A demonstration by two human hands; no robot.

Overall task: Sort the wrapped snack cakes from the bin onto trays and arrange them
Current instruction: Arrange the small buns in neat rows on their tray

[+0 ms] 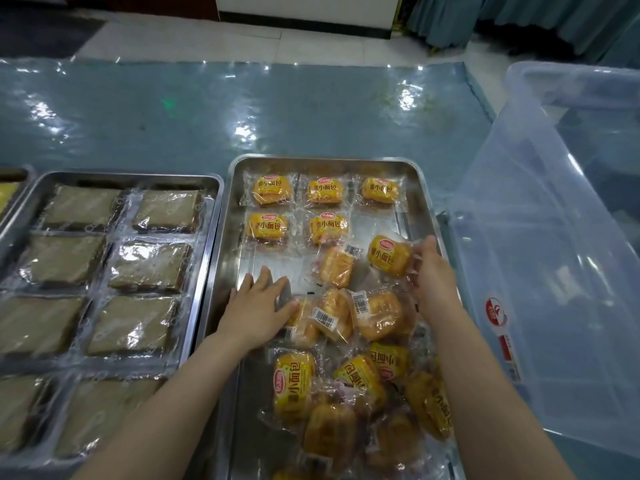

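Observation:
A steel tray (332, 161) holds yellow wrapped snack cakes. Several lie label-up in neat rows at its far end (272, 189). A loose heap of them (349, 386) fills the near end. My right hand (434, 277) pinches one yellow cake (389, 255) by its wrapper near the tray's right rim, in line with the second row. My left hand (258, 304) lies flat with straight fingers on the tray floor, its fingertips touching a face-down cake (304, 322). Another face-down cake (336, 266) lies between the hands.
A second steel tray (128, 175) to the left holds brown wrapped square cakes in rows. A clear plastic bin (554, 237) stands at the right, close against the yellow cakes' tray. The table wears a shiny blue-green cover (207, 109). A third tray's corner (14, 174) shows far left.

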